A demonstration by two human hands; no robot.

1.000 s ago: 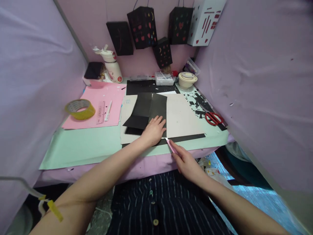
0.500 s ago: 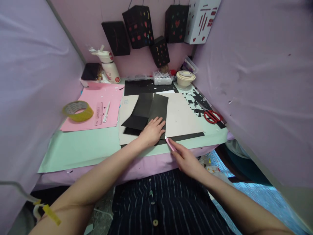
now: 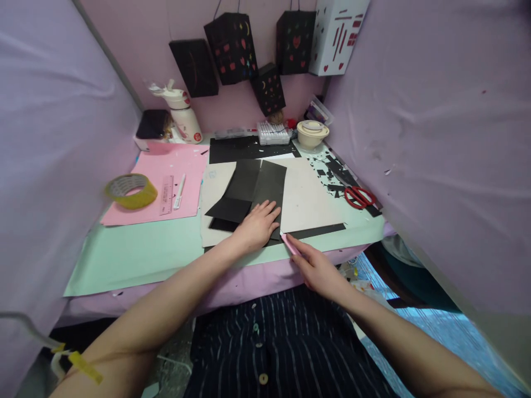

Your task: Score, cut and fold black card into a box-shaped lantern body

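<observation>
My left hand lies flat with fingers spread on a folded sheet of black card, pressing it down. The card's left flaps bend upward. Beneath it is a pale board, with another black sheet showing along the board's front edge. My right hand is closed on a slim pink utility knife. The knife's tip is at the lower right corner of the folded card, close to my left fingertips. Its blade is too small to make out clearly.
Red-handled scissors and black scraps lie at right. On pink paper at left are yellow tape, a ruler and a white pen. A bottle and a bowl stand behind; paper lanterns hang above.
The view has tilted and shifted slightly. Both hands keep nearly the same places, and the black card's lower right corner sits a little differently beside the knife tip.
</observation>
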